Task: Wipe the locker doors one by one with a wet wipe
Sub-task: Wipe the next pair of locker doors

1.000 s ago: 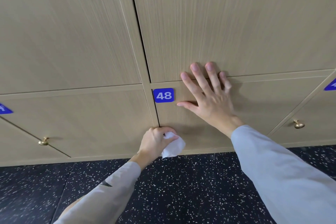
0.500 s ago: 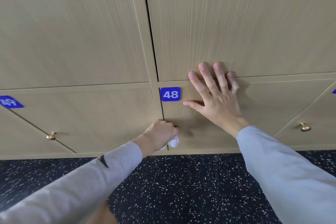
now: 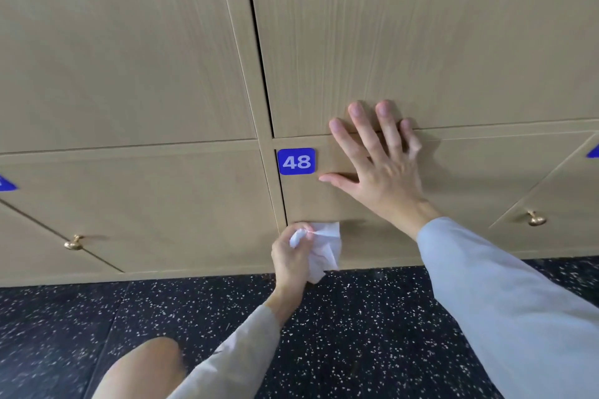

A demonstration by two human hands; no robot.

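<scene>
A light wooden locker door (image 3: 460,178) in the bottom row carries a blue tag reading 48 (image 3: 296,161) at its upper left corner. My left hand (image 3: 290,256) grips a crumpled white wet wipe (image 3: 324,249) against the lower left part of that door. My right hand (image 3: 379,165) lies flat on the same door, its straight fingers spread and reaching over the top edge onto the door above (image 3: 421,36).
Neighbouring bottom doors have brass knobs, one at the left (image 3: 74,242) and one at the right (image 3: 536,220). Blue tags show at the left edge (image 3: 6,184) and right edge (image 3: 593,152). Dark speckled floor (image 3: 356,334) runs below; my knee (image 3: 142,369) shows at the bottom.
My left hand with the wipe went in to the door's left edge, then drew back a little right and down, and the wipe now hangs unfolded. My right hand stayed put.
</scene>
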